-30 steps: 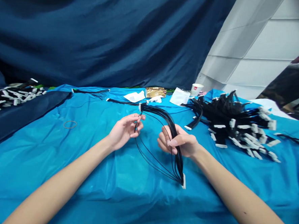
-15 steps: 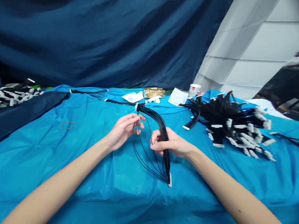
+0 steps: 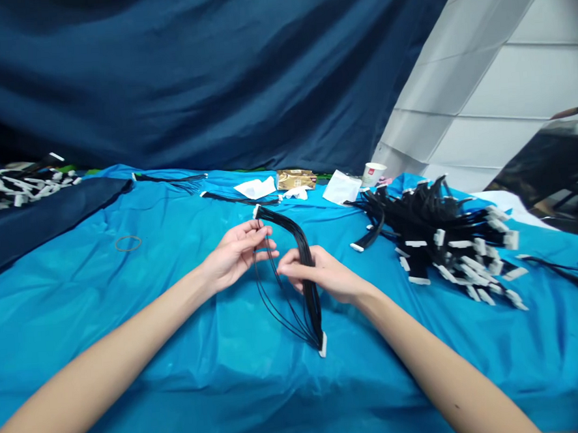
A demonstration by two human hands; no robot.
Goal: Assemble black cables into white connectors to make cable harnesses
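A black wire harness (image 3: pixel 297 232) arches between my hands, with a white connector (image 3: pixel 257 211) at its upper end and another white connector (image 3: pixel 322 344) at its lower end. My right hand (image 3: pixel 324 274) is closed around the middle of the bundle, its thumb and forefinger pressed together by the loose strands. A few thin wires (image 3: pixel 269 306) hang apart from the bundle in a loop on its left. My left hand (image 3: pixel 240 253) has its thumb and fingers closed on these strands, just below the upper connector.
On the right lies a large pile of black harnesses (image 3: pixel 416 215) with white connectors; another pile (image 3: pixel 27 183) is at far left. A rubber band (image 3: pixel 128 243) lies on the blue sheet (image 3: pixel 180 354). Along the back are a gold packet (image 3: pixel 296 179), white papers (image 3: pixel 342 187) and a paper cup (image 3: pixel 373 173).
The harness and my right hand have shifted slightly left and up. My right fingertips have come closer to my left hand, and the loose wires sit nearer together.
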